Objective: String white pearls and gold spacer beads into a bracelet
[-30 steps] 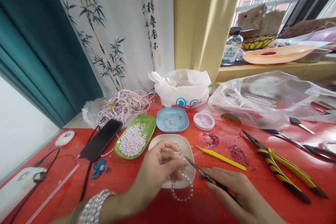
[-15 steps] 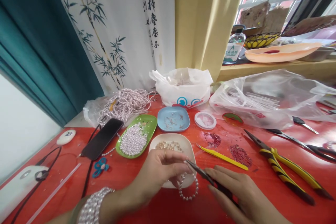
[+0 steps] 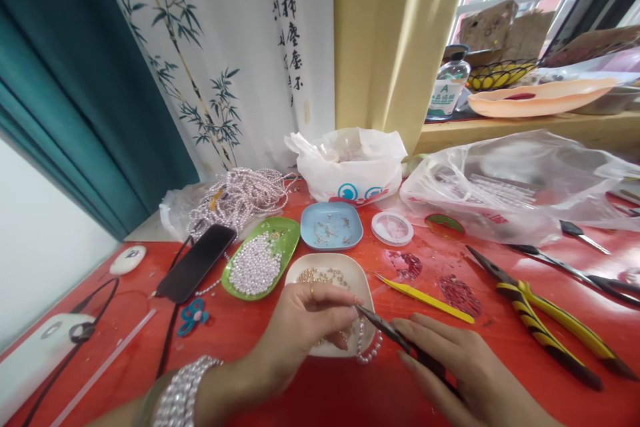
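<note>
My left hand (image 3: 313,323) pinches one end of a small beaded bracelet (image 3: 371,353), whose loop of silvery pearl beads dangles below the fingertips. My right hand (image 3: 450,353) is closed around dark-handled pliers (image 3: 387,328). The pliers' narrow tips meet the bracelet's end right at my left fingertips; the exact contact is too small to make out. Under my left hand lies a cream tray (image 3: 367,280) with gold beads (image 3: 320,275). Beyond it are a blue tray (image 3: 331,208) of small metal findings and a green tray (image 3: 287,240) heaped with pearl beads (image 3: 255,265).
Yellow tweezers (image 3: 430,300) and large yellow-black pliers (image 3: 540,313) lie to the right, with scissors (image 3: 565,265) behind. A phone (image 3: 197,263), a blue flower piece (image 3: 193,317) and a bundle of bead strands (image 3: 245,197) occupy the left. Plastic bags (image 3: 350,163) line the back.
The bracelet's loop has swung and turned, now showing narrower and slightly to the right. Both hands and the pliers stay nearly in place, still meeting at the bracelet's end.
</note>
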The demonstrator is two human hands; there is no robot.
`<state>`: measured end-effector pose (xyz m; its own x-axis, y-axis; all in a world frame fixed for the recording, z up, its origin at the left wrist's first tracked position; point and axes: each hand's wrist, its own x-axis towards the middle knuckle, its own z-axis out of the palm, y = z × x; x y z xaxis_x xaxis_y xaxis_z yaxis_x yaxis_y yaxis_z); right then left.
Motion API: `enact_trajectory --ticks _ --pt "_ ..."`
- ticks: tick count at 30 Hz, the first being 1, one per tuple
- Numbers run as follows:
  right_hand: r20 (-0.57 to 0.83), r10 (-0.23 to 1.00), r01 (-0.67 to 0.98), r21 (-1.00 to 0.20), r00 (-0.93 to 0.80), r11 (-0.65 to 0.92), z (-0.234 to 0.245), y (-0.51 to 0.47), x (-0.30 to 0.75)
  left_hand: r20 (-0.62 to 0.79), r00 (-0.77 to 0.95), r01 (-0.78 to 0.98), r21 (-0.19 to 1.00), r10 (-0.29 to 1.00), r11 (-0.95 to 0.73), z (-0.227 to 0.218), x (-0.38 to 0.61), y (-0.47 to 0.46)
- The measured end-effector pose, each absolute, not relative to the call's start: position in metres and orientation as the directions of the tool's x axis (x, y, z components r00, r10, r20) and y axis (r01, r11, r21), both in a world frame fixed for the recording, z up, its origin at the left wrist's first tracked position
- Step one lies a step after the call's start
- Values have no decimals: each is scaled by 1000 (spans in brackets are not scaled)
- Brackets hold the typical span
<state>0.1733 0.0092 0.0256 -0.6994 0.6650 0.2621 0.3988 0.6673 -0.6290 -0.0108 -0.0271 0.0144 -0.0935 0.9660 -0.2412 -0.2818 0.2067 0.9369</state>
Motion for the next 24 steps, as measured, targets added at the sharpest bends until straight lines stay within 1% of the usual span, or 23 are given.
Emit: enact_trajectory --ticks 6,9,12,16,24 --pt "310 649 456 -508 -695 731 21 10 177 -241 -105 -259 943 965 207 15 -10 -27" --pt "326 651 471 -483 -686 738 20 11 178 -240 -115 -248 947 964 206 15 -11 -27" --pt "300 651 467 -499 -697 730 22 13 178 -231 -136 -240 951 963 194 14 -13 -28" --pt "245 637 431 -559 -731 708 26 17 177 -219 -142 -229 956 965 183 13 -14 -28" --pt "249 640 388 -620 -727 682 26 16 178 -184 -141 -167 973 973 160 13 -14 -27"
